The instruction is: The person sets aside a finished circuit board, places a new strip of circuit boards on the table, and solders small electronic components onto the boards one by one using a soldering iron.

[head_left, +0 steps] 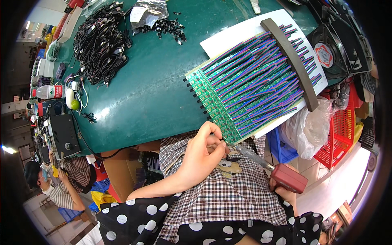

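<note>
Soldering iron [261, 163] with the dark red handle sits in the right hand [286, 192], fingers wrapped around the grip (mostly hidden under the handle), tip pointing at the near corner of the green circuit board panel [212, 102]. That panel lies tilted on the green table [155, 81], its near corner hanging over the table edge just above the person's checked shirt. Left hand [200, 157] is curled up right at that same corner, fingertips pinched together on something thin I can't make out. Rows of striped purple-blue-green wires [257, 81] run across the panel to a dark bar [290, 61] lying over their far ends. Beyond the panel's far left there's a heap of black cables [100, 41], and a black fan [330, 51] sits just past the bar.
</note>
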`<state>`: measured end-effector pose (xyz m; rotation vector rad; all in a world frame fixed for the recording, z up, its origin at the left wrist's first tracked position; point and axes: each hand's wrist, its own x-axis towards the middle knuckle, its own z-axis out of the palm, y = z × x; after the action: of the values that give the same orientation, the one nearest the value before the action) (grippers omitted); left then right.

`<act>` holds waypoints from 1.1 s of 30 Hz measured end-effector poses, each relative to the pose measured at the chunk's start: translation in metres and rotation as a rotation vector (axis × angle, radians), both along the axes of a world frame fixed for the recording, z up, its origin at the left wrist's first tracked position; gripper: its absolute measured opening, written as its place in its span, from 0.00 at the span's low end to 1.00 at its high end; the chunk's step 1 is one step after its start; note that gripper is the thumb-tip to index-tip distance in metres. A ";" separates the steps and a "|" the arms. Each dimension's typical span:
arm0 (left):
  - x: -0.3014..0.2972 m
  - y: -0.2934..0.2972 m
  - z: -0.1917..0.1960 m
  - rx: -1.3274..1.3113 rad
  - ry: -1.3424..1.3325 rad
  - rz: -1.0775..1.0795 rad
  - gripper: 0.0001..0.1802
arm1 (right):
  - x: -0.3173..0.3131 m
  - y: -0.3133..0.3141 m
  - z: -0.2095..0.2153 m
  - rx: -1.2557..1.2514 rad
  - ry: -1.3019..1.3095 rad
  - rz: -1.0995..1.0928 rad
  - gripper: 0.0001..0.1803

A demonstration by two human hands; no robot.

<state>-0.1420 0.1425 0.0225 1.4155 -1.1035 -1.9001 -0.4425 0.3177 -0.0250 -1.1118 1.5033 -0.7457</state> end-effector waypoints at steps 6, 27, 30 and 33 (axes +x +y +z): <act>-0.001 -0.001 0.002 0.006 -0.002 -0.005 0.11 | 0.003 0.003 0.001 -0.041 -0.128 -0.108 0.43; 0.000 0.002 0.000 -0.020 0.003 0.005 0.10 | 0.019 -0.018 0.024 -0.027 -0.498 -0.273 0.36; 0.000 0.004 0.000 -0.069 0.014 0.008 0.11 | 0.017 -0.031 0.046 -0.182 -0.548 -0.373 0.39; 0.000 0.002 0.001 -0.072 -0.001 0.013 0.11 | 0.007 -0.048 0.060 -0.612 -0.380 -0.466 0.39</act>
<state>-0.1424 0.1446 0.0239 1.3809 -1.1487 -1.8327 -0.4352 0.2695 0.0349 -0.9709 1.2381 -1.7223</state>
